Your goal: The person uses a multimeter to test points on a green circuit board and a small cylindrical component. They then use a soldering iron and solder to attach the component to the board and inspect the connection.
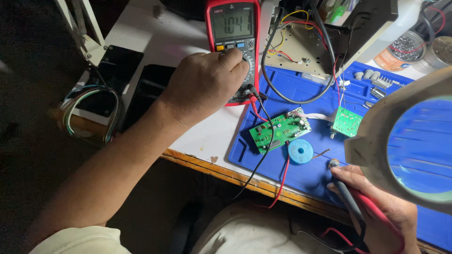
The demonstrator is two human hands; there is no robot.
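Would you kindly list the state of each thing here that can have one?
Meter: switched on, screen showing digits, both leads plugged in.
Left hand: grip on the meter's dial.
Right hand: closed around the red and black probes.
Larger green board: lying flat on the blue mat, wired to the small board.
Blue spool: lying flat.
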